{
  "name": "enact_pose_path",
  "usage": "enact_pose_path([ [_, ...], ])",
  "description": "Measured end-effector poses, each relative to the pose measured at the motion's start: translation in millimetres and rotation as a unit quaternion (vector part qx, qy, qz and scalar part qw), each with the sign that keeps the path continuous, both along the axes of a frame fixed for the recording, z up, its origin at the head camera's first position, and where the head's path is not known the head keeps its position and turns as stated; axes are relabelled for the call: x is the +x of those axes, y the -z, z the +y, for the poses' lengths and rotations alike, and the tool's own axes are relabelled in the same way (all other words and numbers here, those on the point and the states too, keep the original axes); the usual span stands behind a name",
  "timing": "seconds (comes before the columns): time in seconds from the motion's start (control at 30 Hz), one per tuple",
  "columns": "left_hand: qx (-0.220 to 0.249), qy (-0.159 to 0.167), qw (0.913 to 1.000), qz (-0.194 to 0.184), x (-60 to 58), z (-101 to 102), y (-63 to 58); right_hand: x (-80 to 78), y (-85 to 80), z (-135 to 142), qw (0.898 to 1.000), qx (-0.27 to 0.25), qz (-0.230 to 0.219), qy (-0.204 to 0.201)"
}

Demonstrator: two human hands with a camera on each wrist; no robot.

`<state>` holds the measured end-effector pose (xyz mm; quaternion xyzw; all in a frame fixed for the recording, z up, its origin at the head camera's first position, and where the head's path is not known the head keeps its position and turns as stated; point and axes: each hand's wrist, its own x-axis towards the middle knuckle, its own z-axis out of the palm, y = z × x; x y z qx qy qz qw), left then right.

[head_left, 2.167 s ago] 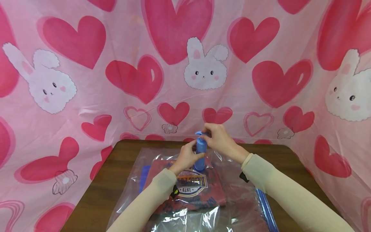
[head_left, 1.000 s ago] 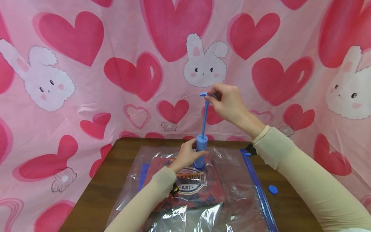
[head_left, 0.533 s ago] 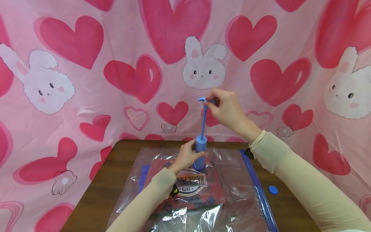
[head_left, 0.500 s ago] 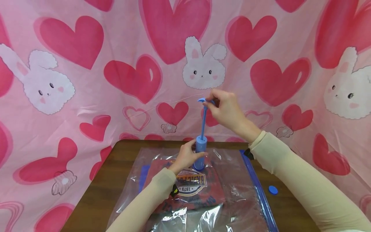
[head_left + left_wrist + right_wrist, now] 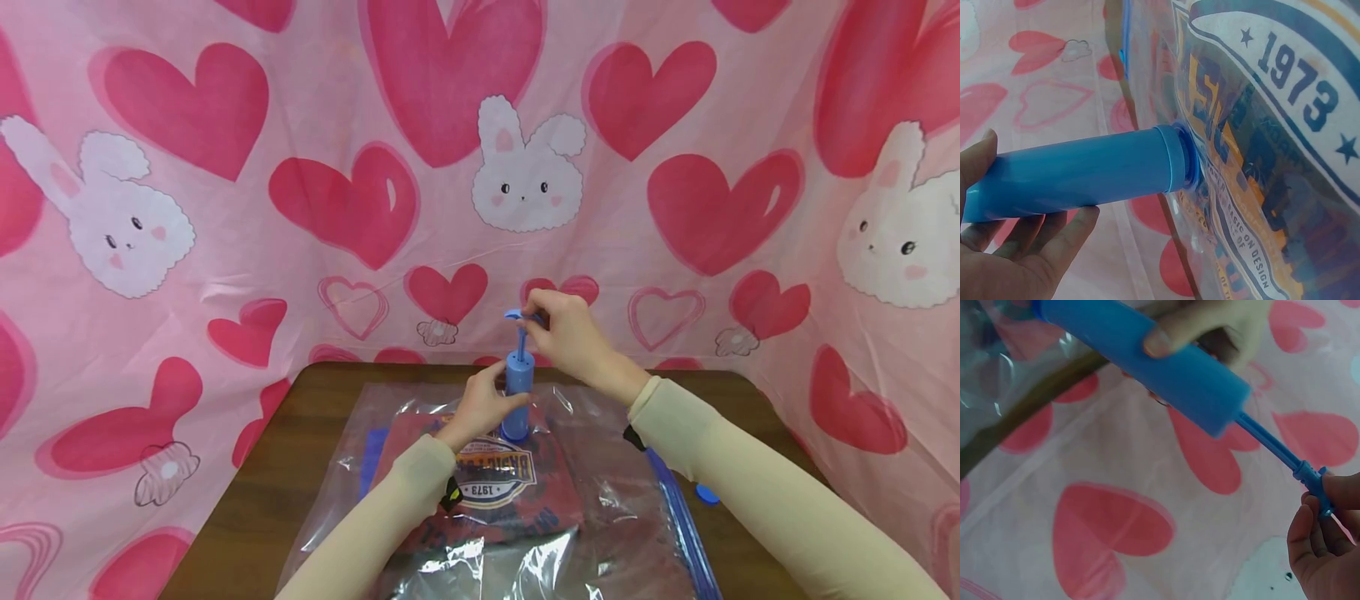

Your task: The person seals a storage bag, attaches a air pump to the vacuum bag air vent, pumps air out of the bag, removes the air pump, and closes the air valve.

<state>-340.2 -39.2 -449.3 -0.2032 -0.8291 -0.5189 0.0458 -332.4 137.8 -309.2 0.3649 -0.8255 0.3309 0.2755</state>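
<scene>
A blue hand pump (image 5: 519,383) stands upright on a clear plastic storage bag (image 5: 622,508). In the left wrist view, the pump's lower end meets the bag's round blue valve (image 5: 1186,156). My left hand (image 5: 482,405) grips the pump barrel, thumb on one side and fingers on the other. My right hand (image 5: 573,337) pinches the pump's T-shaped handle (image 5: 1316,487) at the top of its rod. A short length of rod (image 5: 1269,442) shows between handle and barrel. Inside the bag lies a folded red garment (image 5: 540,500) with a "1973" print (image 5: 1297,78).
A blue zip edge (image 5: 686,533) runs along the bag's right side. Beyond it a round blue cap (image 5: 707,494) lies on the brown wooden table (image 5: 258,508), partly behind the right sleeve. A pink heart-and-bunny cloth (image 5: 442,208) hangs behind and at the sides.
My right hand went up with the handle from low at the barrel, drawing the rod out, and has since come down, pushing most of it back in. My left hand has stayed on the barrel.
</scene>
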Motion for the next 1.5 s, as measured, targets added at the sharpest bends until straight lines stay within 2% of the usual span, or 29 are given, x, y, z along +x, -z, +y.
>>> enact_pose_path([
  [0.33, -0.008, -0.011, 0.9997, 0.020, -1.6, 0, 0.1, -0.8, 27.7, -3, 0.999, 0.022, -0.028, 0.009],
  [0.63, -0.005, -0.011, 0.9998, 0.018, -0.6, 0, 3.0, 0.7, 44.1, -3, 0.998, 0.035, -0.042, 0.012],
  [0.9, -0.008, -0.004, 0.9998, 0.016, -1.3, -1, 1.1, -0.9, 42.8, -4, 0.999, 0.037, -0.035, 0.006],
  [1.33, -0.013, 0.001, 0.9998, 0.015, -0.4, 0, -1.6, 1.8, 32.5, -2, 0.996, 0.056, -0.069, 0.006],
  [1.5, -0.010, -0.003, 0.9999, 0.013, -0.8, 1, -2.4, -0.5, 26.3, -2, 0.997, 0.045, -0.070, -0.001],
])
